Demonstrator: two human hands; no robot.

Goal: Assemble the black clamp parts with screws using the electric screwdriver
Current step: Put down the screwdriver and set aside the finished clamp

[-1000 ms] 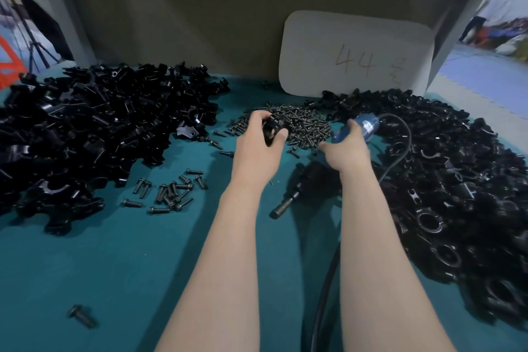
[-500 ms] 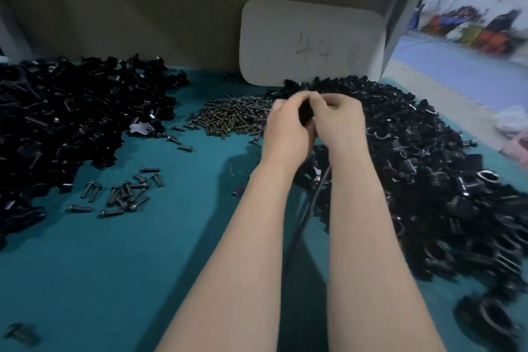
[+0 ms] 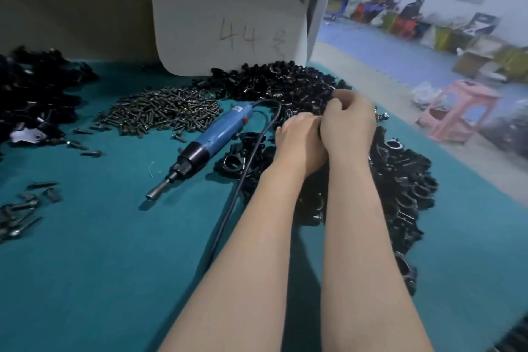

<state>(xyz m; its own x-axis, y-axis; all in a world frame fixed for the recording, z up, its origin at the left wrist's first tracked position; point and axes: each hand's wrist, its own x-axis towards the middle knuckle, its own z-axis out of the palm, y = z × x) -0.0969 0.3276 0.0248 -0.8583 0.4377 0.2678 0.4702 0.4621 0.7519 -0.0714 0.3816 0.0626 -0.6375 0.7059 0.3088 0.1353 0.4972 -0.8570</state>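
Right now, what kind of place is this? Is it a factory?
Probably yes: it looks like an assembly bench in a small factory or workshop. Big heaps of black clamp parts and a pile of screws lie on the teal table, with a blue electric screwdriver beside them.

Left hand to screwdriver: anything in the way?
Only low things. The screwdriver lies to the left of the left hand. Its cord and a few clamp parts lie flat between them. Nothing taller shows in the gap, so a reach over the top looks open.
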